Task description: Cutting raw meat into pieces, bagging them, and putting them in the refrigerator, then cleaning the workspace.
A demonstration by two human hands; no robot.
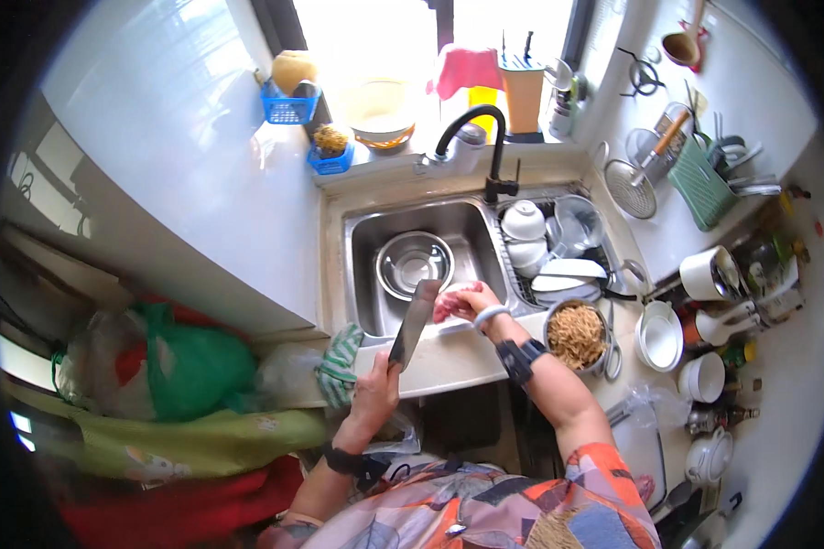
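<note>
My left hand (374, 396) grips the handle of a kitchen knife (417, 319), whose broad blade points up and away over the sink's front edge. In my right hand (479, 303) is a piece of raw pink-red meat (448, 306), held above the sink just right of the blade. The two hands are apart. Beneath them, a round stainless steel bowl (393, 250) sits in the stainless steel sink (362, 237). The blade's end overlaps the bowl's near rim in view. My right fingers are partly hidden by the meat and the hand itself.
A black faucet (500, 137) rises behind the sink. Right of it, a rack holds white bowls (524, 221) and plates. A pot of brown shredded food (577, 335) and scissors (613, 357) are near my right forearm. A striped cloth (340, 364) drapes the counter edge at left.
</note>
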